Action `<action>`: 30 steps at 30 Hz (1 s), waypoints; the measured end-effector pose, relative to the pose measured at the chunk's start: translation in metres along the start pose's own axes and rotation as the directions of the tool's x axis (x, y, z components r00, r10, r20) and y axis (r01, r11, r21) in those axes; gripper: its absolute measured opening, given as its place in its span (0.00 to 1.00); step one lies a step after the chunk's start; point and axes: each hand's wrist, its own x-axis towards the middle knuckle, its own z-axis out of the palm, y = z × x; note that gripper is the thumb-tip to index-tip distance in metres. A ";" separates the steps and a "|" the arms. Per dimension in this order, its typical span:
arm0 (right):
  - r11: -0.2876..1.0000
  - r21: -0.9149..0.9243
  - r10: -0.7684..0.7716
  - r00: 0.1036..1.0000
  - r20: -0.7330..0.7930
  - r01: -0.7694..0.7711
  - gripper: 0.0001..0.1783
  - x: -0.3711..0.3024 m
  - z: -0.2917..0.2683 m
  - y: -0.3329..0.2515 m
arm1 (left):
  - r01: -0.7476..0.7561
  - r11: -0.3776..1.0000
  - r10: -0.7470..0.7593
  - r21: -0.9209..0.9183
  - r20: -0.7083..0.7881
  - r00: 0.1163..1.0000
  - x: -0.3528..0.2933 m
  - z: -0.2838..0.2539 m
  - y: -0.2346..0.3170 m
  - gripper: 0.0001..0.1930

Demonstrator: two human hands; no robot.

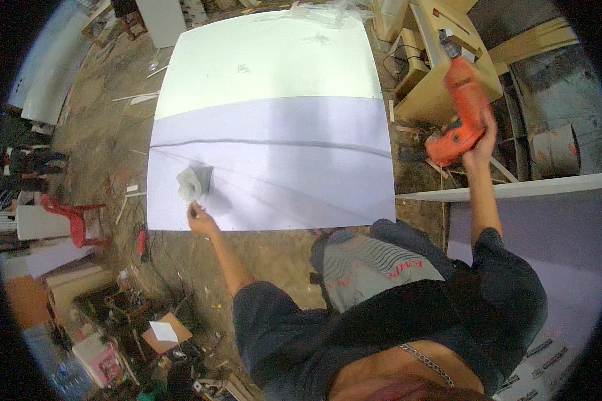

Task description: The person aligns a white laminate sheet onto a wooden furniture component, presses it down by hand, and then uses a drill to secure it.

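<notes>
My right hand (481,142) is wrapped around the handle of an orange power drill (467,97), raised at the right with its chuck pointing away from me. My left hand (203,222) is over the near left edge of a large panel, its fingers pinched together. Whatever is between those fingers is too small to tell. Just beyond the fingertips is a crumpled translucent plastic bag (191,184), against a darker grey patch. The panel (274,120) is pale, whitish on its far part and lavender on its near part, with a dark cord-like line running across it.
A yellowish wooden cabinet (441,87) stands at the right beyond the drill. Nearer on that side lies another white-edged panel (528,227). A red plastic chair (73,217) is at the left, above cluttered tools and scraps. Clear plastic film (328,15) lies at the panel's far edge.
</notes>
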 end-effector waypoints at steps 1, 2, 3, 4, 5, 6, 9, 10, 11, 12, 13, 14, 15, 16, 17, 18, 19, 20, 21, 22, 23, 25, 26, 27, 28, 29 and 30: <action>0.993 0.104 -0.059 0.995 0.077 0.050 0.28 0.018 -0.006 -0.011 | 0.006 0.988 -0.006 -0.154 -0.001 1.000 -0.009 -0.024 -0.014 0.14; 0.981 0.180 -0.091 0.991 0.102 0.072 0.28 0.026 -0.007 -0.032 | 0.052 0.980 -0.052 -0.191 0.006 0.999 -0.041 -0.028 -0.007 0.14; 0.964 0.198 -0.203 0.973 0.113 0.178 0.27 0.038 -0.002 -0.045 | 0.088 0.972 -0.089 -0.219 0.004 0.996 -0.075 -0.037 0.003 0.14; 0.932 0.185 -0.337 0.934 0.119 0.312 0.27 0.047 -0.003 -0.074 | 0.119 0.951 -0.114 -0.285 0.037 0.993 -0.113 -0.030 0.017 0.14; 0.920 0.222 -0.360 0.920 0.158 0.322 0.26 0.065 -0.015 -0.090 | 0.140 0.932 -0.129 -0.333 0.054 0.990 -0.146 -0.029 0.031 0.14; 0.907 0.267 -0.383 0.902 0.197 0.327 0.26 0.080 -0.026 -0.101 | 0.239 0.897 -0.225 -0.372 0.079 0.971 -0.173 -0.029 0.046 0.14; 0.848 0.350 -0.481 0.856 0.190 0.398 0.26 0.079 -0.029 -0.119 | 0.386 0.802 -0.318 -0.455 0.221 0.922 -0.251 -0.040 0.092 0.15; 0.836 0.386 -0.487 0.852 0.191 0.391 0.26 0.083 -0.031 -0.124 | 0.379 0.736 -0.305 -0.561 0.224 0.925 -0.269 -0.039 0.098 0.13; 0.827 0.411 -0.491 0.849 0.195 0.384 0.27 0.087 -0.038 -0.132 | 0.376 0.655 -0.300 -0.655 0.232 0.925 -0.294 -0.039 0.109 0.11; 0.812 0.440 -0.501 0.844 0.190 0.383 0.27 0.092 -0.043 -0.137 | 0.444 0.640 -0.345 -0.627 0.281 0.896 -0.314 -0.041 0.116 0.10; 0.790 0.488 -0.517 0.831 0.205 0.371 0.27 0.100 -0.047 -0.141 | 0.541 0.557 -0.374 -0.630 0.391 0.841 -0.330 -0.045 0.123 0.09; 0.770 0.524 -0.532 0.819 0.214 0.363 0.28 0.110 -0.055 -0.143 | 0.561 0.554 -0.384 -0.615 0.409 0.828 -0.354 -0.049 0.143 0.10; 0.747 0.569 -0.550 0.801 0.236 0.345 0.28 0.104 -0.045 -0.153 | 0.573 0.544 -0.396 -0.614 0.414 0.820 -0.370 -0.055 0.166 0.11; 0.746 0.454 -0.642 0.709 0.292 0.488 0.27 0.091 -0.041 -0.160 | 0.606 0.489 -0.449 -0.627 0.414 0.792 -0.384 -0.057 0.159 0.12; 0.733 0.477 -0.659 0.679 0.324 0.485 0.27 0.094 -0.044 -0.162 | 0.623 0.476 -0.449 -0.621 0.437 0.779 -0.392 -0.059 0.164 0.14; 0.720 0.498 -0.677 0.646 0.354 0.482 0.26 0.099 -0.046 -0.164 | 0.642 0.462 -0.450 -0.612 0.462 0.764 -0.399 -0.062 0.169 0.15; 0.708 0.517 -0.693 0.611 0.382 0.481 0.26 0.103 -0.048 -0.166 | 0.663 0.446 -0.450 -0.601 0.490 0.747 -0.406 -0.064 0.173 0.17; 0.721 0.506 -0.686 0.593 0.422 0.473 0.26 0.103 -0.051 -0.165 | 0.681 0.434 -0.450 -0.590 0.513 0.731 -0.409 -0.066 0.179 0.18; 0.735 0.492 -0.675 0.577 0.460 0.467 0.26 0.099 -0.052 -0.164 | 0.669 0.385 -0.448 -0.636 0.504 0.738 -0.405 -0.066 0.190 0.14; 0.749 0.474 -0.662 0.562 0.497 0.463 0.27 0.099 -0.055 -0.161 | 0.656 0.334 -0.448 -0.677 0.498 0.743 -0.400 -0.061 0.201 0.11; 0.757 0.556 -0.620 0.645 0.447 0.342 0.28 0.119 -0.061 -0.149 | 0.641 0.276 -0.448 -0.716 0.493 0.745 -0.395 -0.051 0.214 0.08; 0.800 0.576 -0.495 0.727 0.475 0.168 0.30 0.139 -0.068 -0.131 | 0.638 0.123 -0.326 -0.760 0.576 0.750 -0.374 -0.042 0.236 0.20; 0.858 0.492 -0.430 0.728 0.535 0.145 0.31 0.133 -0.072 -0.127 | 0.649 0.007 -0.305 -0.761 0.617 0.726 -0.372 -0.029 0.249 0.18; 0.900 0.423 -0.363 0.723 0.588 0.108 0.32 0.123 -0.069 -0.124 | 0.631 -0.097 -0.272 -0.770 0.630 0.727 -0.359 -0.021 0.269 0.17; 0.950 0.276 -0.297 0.695 0.655 0.146 0.31 0.109 -0.060 -0.118 | 0.604 -0.146 -0.193 -0.784 0.621 0.759 -0.340 -0.024 0.298 0.15; 0.972 0.100 -0.219 0.668 0.712 0.212 0.31 0.099 -0.060 -0.108 | 0.591 -0.203 -0.119 -0.781 0.619 0.777 -0.333 -0.021 0.317 0.13; 0.979 0.047 -0.162 0.623 0.765 0.197 0.31 0.093 -0.049 -0.098 | 0.563 -0.228 -0.064 -0.795 0.589 0.806 -0.320 -0.020 0.333 0.12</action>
